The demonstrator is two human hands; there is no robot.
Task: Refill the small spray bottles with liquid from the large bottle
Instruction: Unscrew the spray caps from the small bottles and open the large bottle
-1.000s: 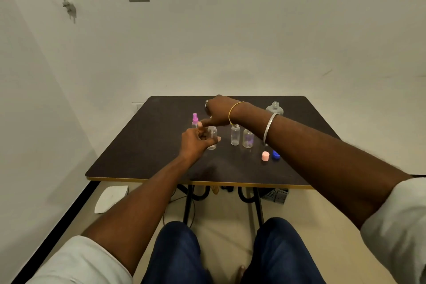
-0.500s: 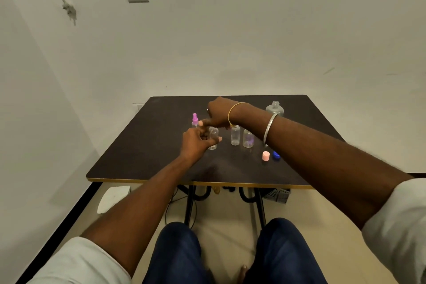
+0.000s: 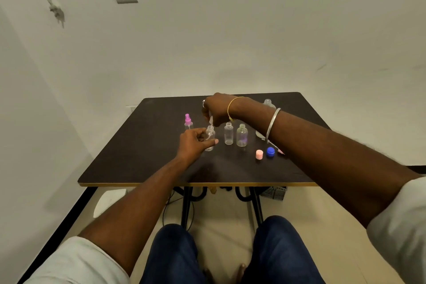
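My left hand (image 3: pixel 194 142) holds a small clear bottle (image 3: pixel 210 137) upright on the dark table (image 3: pixel 147 157). Just above its open neck, my right hand (image 3: pixel 216 108) pinches a white spray head (image 3: pixel 211 120) whose thin tube reaches down into the bottle. Two more small clear bottles (image 3: pixel 228 133) (image 3: pixel 242 135) stand open to the right. A small bottle with a pink spray top (image 3: pixel 188 121) stands to the left. The large clear bottle (image 3: pixel 267 105) stands at the back right, mostly hidden behind my right forearm.
A pink cap (image 3: pixel 259 154) and a blue cap (image 3: pixel 270 152) lie on the table near the right forearm, with a thin pink-tipped piece (image 3: pixel 280 151) beside them. A wall runs behind the table. My knees are below the front edge.
My right hand has lifted the spray head a little above the bottle's neck, so the tube now shows. The left hand still holds the bottle in place.
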